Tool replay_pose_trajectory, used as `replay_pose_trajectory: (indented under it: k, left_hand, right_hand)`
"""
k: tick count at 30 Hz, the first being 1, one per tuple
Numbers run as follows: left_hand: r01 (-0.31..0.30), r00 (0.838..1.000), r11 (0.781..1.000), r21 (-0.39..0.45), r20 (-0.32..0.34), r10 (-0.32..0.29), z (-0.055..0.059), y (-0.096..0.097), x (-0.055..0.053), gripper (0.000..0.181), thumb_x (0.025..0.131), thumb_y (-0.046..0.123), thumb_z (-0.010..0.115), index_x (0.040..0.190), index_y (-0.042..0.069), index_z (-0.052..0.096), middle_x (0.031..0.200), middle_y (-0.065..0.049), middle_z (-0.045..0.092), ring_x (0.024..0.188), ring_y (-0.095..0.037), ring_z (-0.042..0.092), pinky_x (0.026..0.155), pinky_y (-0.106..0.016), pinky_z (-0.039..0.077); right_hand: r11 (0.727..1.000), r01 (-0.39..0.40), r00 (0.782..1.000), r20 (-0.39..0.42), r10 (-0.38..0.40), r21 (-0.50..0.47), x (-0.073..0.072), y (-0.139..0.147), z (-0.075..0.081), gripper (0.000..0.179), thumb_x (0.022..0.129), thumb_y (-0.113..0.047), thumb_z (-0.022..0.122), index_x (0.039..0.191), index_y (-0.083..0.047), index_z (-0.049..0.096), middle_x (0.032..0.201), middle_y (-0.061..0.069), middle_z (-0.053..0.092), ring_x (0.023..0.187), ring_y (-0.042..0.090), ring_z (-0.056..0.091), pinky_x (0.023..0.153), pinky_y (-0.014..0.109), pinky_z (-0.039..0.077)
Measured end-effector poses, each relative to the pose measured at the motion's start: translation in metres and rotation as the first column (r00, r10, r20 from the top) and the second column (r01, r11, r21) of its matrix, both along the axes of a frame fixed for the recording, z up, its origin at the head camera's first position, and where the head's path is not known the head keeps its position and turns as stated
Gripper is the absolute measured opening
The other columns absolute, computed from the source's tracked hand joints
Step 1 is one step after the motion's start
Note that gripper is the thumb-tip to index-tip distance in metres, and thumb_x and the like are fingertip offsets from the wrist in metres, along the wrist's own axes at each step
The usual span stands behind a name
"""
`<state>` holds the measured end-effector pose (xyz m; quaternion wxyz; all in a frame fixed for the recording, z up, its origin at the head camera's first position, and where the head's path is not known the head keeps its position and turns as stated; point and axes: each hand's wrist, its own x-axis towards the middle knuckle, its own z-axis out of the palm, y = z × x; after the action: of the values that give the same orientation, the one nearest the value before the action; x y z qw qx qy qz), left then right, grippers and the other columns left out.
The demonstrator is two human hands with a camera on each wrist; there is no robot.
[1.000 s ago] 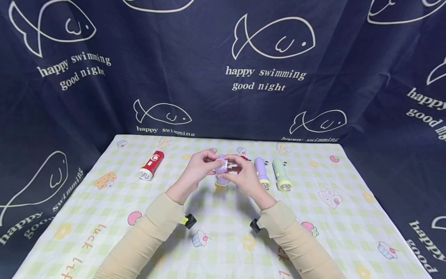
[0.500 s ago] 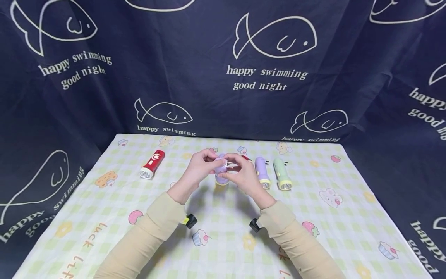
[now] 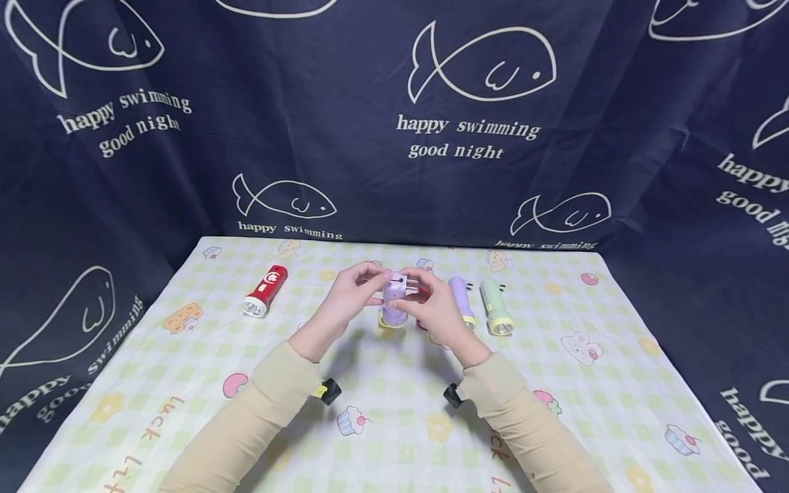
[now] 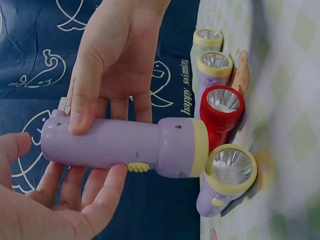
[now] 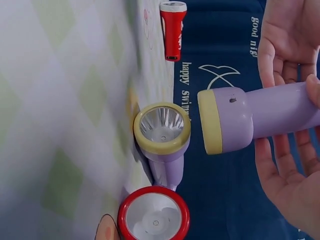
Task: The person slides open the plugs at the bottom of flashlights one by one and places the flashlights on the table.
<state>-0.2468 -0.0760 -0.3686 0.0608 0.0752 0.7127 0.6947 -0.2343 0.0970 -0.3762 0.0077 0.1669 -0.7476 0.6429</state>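
Both hands hold a purple flashlight (image 3: 395,293) with a yellow rim, head end down, above the table. Two metal plug prongs (image 3: 411,282) stick out near its tail, toward the right. In the left wrist view, the right hand (image 4: 112,55) lays its thumb along the barrel, its fingers behind. The left hand (image 4: 65,210) has its fingers curved round the other side, index fingertip at the yellow switch (image 4: 138,167); its thumb is off the tail. Close behind the held one, a second purple flashlight (image 5: 169,167) lies on the table.
A red flashlight (image 3: 265,291) lies at the left of the checked tablecloth (image 3: 394,424). To the right lie another purple flashlight (image 3: 459,294) and a green one (image 3: 496,306). Another red flashlight (image 4: 222,107) is mostly behind the right hand. A dark fish-print curtain (image 3: 370,123) hangs behind.
The purple flashlight has been turned in the hands, so its tail and prongs now show more fully. The left thumb has shifted up off the barrel. The flashlights on the table stay put.
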Motion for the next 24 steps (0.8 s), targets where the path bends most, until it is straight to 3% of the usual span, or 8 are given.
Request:
replay_pose_trajectory:
  k: [5,11,18,24]
  left_hand:
    - [0.046,0.994,0.997,-0.065,-0.093,-0.052,-0.004,-0.004,0.0,0.032,0.088,0.016,0.066,0.118,0.006,0.061,0.11,-0.011,0.064,0.095,-0.019,0.062,0.085,-0.035,0.054]
    - [0.029,0.981,0.988,-0.155,-0.183,-0.057,-0.008,-0.006,0.0,0.035,0.084,0.017,0.072,0.117,0.012,0.062,0.11,-0.007,0.065,0.097,-0.021,0.061,0.086,-0.035,0.049]
    - [0.024,0.974,0.988,-0.153,-0.221,-0.058,-0.002,-0.003,0.004,0.034,0.085,0.008,0.069,0.117,0.002,0.06,0.112,-0.017,0.063,0.098,-0.029,0.059,0.089,-0.039,0.047]
    - [0.025,0.967,0.989,-0.145,-0.246,-0.061,-0.01,-0.003,-0.001,0.034,0.085,0.014,0.071,0.116,0.006,0.061,0.11,-0.013,0.063,0.096,-0.026,0.059,0.089,-0.041,0.047]
  right_hand:
    - [0.999,0.001,1.0,0.027,0.0,-0.045,-0.01,0.005,-0.013,0.052,0.077,0.002,0.074,0.125,0.001,0.053,0.117,0.024,0.061,0.101,0.038,0.062,0.081,0.024,0.055]
    - [0.999,-0.018,0.998,-0.053,0.016,-0.031,-0.015,0.007,-0.021,0.049,0.077,0.0,0.075,0.122,0.0,0.055,0.116,0.021,0.062,0.103,0.034,0.061,0.083,0.031,0.056]
    - [0.998,-0.036,0.998,-0.061,0.033,-0.05,-0.013,0.008,-0.02,0.047,0.078,0.0,0.074,0.121,-0.002,0.056,0.115,0.019,0.063,0.103,0.024,0.063,0.083,0.034,0.056]
    - [0.998,-0.026,0.999,-0.027,0.025,-0.053,-0.012,0.008,-0.02,0.048,0.078,-0.002,0.075,0.122,-0.003,0.056,0.116,0.019,0.063,0.104,0.028,0.062,0.083,0.032,0.056]
